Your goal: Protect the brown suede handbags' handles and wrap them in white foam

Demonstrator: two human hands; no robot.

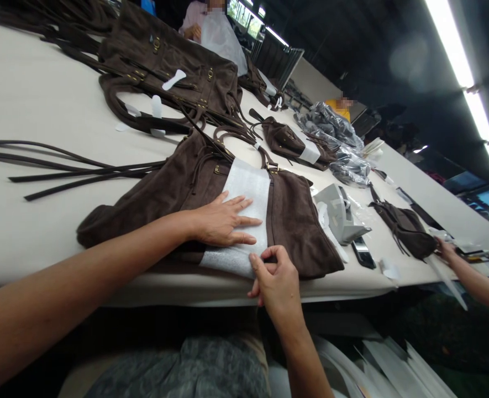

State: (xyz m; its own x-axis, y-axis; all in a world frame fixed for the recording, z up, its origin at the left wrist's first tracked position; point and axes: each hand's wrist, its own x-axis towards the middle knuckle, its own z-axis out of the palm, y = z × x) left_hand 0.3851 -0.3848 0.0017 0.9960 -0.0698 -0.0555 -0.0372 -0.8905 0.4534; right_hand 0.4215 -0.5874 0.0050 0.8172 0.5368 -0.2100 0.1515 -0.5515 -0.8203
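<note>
A dark brown suede handbag [298, 221] lies on the table right in front of me, its long straps trailing off to the left. Across its middle runs a white foam sheet [250, 190], reaching down to the bag's near edge. My left hand [223, 221] rests flat on that sheet with its fingers spread. At the sheet's lower right corner, my right hand [277, 276] pinches the foam between thumb and fingers. Part of the sheet is hidden under my left hand.
Behind lies a larger brown bag [173, 61] with white tabs. To the right are a tape dispenser [339, 213], a phone [363, 252] and plastic-wrapped items [335, 132]. A co-worker's hand [447, 251] touches a small bag [405, 226]. Another person holds a white sheet [223, 41].
</note>
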